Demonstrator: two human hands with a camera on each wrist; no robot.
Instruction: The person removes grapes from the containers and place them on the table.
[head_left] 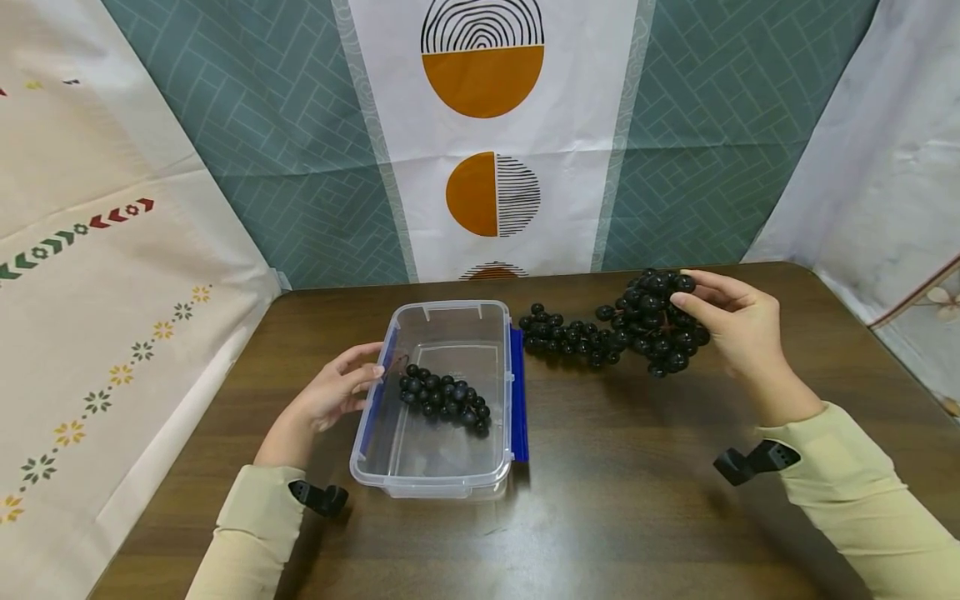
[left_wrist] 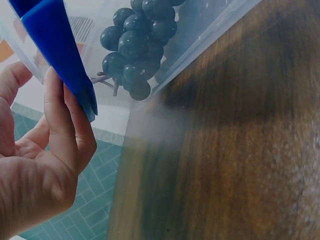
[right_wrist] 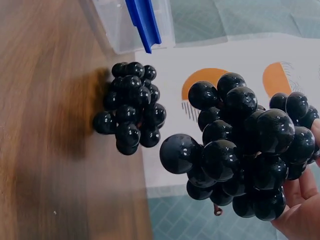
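“Black, glossy balls made up the held bunch (head_left: 660,325). Where was it?”

“Raised above the table (head_left: 600,517), to the right of the clear plastic box (head_left: 431,490), near the right end of a second bunch (head_left: 573,340) that lay on the wood.”

“And the hands?”

“The right hand (head_left: 738,325) pinched the bunch at its upper right edge, thumb on the near side, fingertips barely parted by the balls between them. The left hand (head_left: 341,387) gripped the box's left side, fingers bent about the rim and a blue flap (left_wrist: 57,45).”

“How did it seem likely to handle?”

“Light, I judged, and slippery, given that shine. Each ball looked firm, but the cluster as a whole probably flexed, and a single ball might have pulled off. I'd have pinched several together, close to the core, or used the stem tip (right_wrist: 218,210) that poked out underneath in the right wrist view.”

“Which way did it point?”

“It was chunky, with no strong long axis; its straggling balls reached left, toward the box. The bunch on the table stretched sideways, its left end just beside the box. A third bunch (head_left: 446,398), inside the box, slanted from far left to near right.”
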